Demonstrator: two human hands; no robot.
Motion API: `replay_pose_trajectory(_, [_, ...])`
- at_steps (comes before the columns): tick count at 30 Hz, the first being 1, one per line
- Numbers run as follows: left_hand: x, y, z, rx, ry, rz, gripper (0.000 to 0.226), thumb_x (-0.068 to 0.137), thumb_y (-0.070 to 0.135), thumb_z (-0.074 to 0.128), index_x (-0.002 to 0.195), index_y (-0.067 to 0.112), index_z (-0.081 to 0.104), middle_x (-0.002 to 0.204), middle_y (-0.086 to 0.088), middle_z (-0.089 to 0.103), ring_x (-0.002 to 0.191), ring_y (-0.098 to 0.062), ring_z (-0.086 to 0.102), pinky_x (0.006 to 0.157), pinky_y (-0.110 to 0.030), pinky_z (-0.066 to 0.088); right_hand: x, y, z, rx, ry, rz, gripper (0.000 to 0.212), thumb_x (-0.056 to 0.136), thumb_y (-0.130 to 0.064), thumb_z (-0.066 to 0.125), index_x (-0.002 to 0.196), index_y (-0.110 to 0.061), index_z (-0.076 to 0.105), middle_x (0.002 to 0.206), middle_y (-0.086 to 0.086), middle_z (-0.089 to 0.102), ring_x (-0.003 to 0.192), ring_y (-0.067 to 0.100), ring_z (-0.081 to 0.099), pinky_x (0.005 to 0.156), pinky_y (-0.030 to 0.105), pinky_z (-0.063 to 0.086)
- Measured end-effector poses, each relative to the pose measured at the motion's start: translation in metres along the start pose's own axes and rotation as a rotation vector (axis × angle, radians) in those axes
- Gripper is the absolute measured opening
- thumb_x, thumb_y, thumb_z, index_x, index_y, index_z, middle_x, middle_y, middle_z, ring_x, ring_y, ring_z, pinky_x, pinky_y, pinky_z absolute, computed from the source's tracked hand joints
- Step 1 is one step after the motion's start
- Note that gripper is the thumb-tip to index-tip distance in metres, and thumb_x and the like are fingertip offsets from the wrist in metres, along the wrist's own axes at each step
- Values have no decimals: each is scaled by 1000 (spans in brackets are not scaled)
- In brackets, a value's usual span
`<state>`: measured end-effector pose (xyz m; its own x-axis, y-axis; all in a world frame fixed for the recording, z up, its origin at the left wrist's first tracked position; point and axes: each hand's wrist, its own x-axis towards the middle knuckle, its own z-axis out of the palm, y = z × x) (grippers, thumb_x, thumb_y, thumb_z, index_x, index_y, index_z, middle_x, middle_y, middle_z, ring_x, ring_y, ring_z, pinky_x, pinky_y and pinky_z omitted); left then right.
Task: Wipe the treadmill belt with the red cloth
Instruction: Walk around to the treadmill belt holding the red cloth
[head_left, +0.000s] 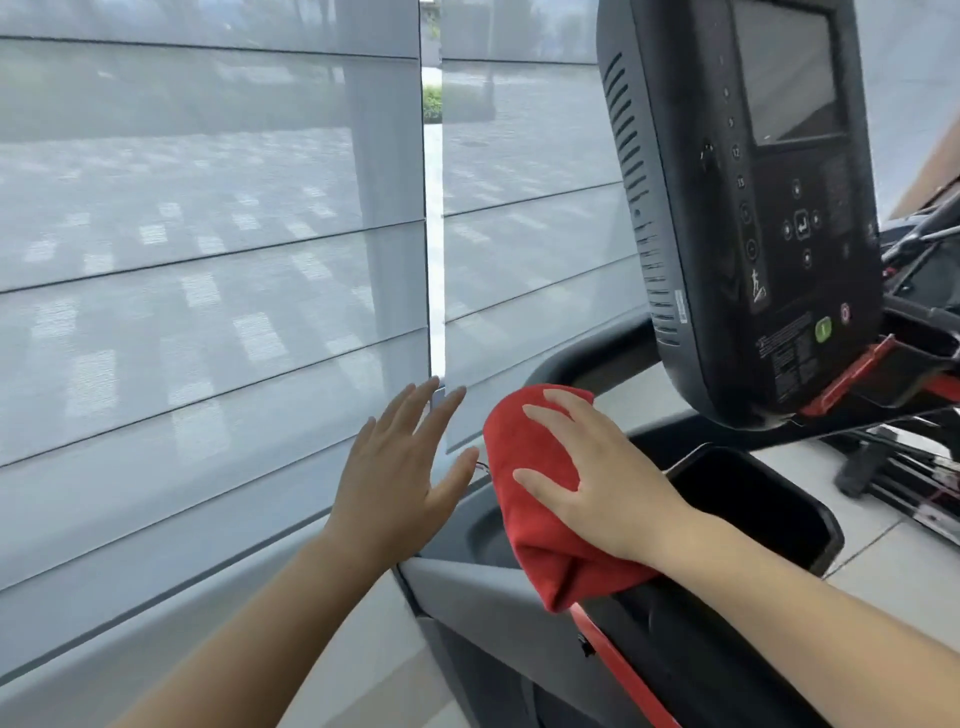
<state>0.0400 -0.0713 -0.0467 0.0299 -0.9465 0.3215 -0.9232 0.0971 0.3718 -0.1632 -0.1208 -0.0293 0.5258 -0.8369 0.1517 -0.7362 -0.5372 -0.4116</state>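
Note:
The red cloth (524, 467) lies bunched on the grey left side tray of the treadmill (467, 577), below the console. My right hand (608, 483) presses flat on top of the cloth, fingers spread over it. My left hand (400, 478) hovers open to the left of the cloth, fingers apart, holding nothing, just off the tray's edge. The treadmill belt is out of view.
The black console (753, 208) with screen and buttons hangs close above right of the cloth. A black cup holder (800, 509) sits right of my right hand. Window blinds (208, 260) fill the left side. Another machine's frame (904, 467) stands at the right on the tiled floor.

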Motion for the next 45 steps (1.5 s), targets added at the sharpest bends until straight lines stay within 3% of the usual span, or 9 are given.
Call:
replay_pose_trajectory(4, [15,-18,0,-59,-52,113,62,87,60,23,145,38,20,156,8,16,144,-13,12,115,-42,22,-2,-22,16,-71,35,180,72,86,-57,46,147,-32,17,157,-8,7,143,16,11,115,41,23])
replay_pose_trajectory(9, [28,-30,9,-114,-88,257,60,89,60,26,145,37,21,155,7,20,143,-14,16,113,-39,20,-7,-35,28,-211,119,316,73,87,-60,44,147,-31,15,157,-4,11,141,20,20,111,42,29])
replay_pose_trajectory(17, [22,-30,29,-183,-128,225,57,90,60,30,143,42,19,154,8,21,142,-14,19,112,-38,21,-6,-34,33,-311,81,357,87,79,-68,47,146,-34,4,156,3,15,137,26,29,101,46,36])
replay_pose_trajectory(25, [3,-5,19,-116,-27,30,62,89,63,24,145,36,22,155,7,21,141,-15,21,111,-38,24,-11,-28,29,-273,81,227,81,87,-53,53,148,-23,8,152,10,23,129,31,38,97,42,41])
replay_pose_trajectory(31, [-42,7,16,-65,83,-142,56,92,55,33,144,37,22,154,10,21,141,-11,18,110,-32,22,-21,-25,20,-205,102,111,72,90,-43,54,147,-19,17,145,7,34,122,28,45,94,38,43])
replay_pose_trajectory(38, [-123,21,11,-54,149,-345,56,92,53,32,144,35,24,154,11,20,142,-7,14,112,-32,20,-35,-36,12,-211,165,-107,57,88,-10,56,141,-22,38,122,-1,59,107,25,57,85,39,46])
replay_pose_trajectory(42, [-164,22,-2,-32,197,-424,57,90,52,33,144,36,22,154,12,18,142,-6,12,113,-28,16,-50,-57,17,-80,138,-270,52,89,-12,57,138,-23,44,123,0,62,104,27,60,85,41,48])
replay_pose_trajectory(45, [-202,19,-16,-37,234,-493,58,90,53,32,144,37,21,154,14,16,141,-3,9,111,-23,12,-66,-79,35,27,18,-358,50,91,-20,55,139,-29,41,128,-2,59,107,25,59,90,38,46])
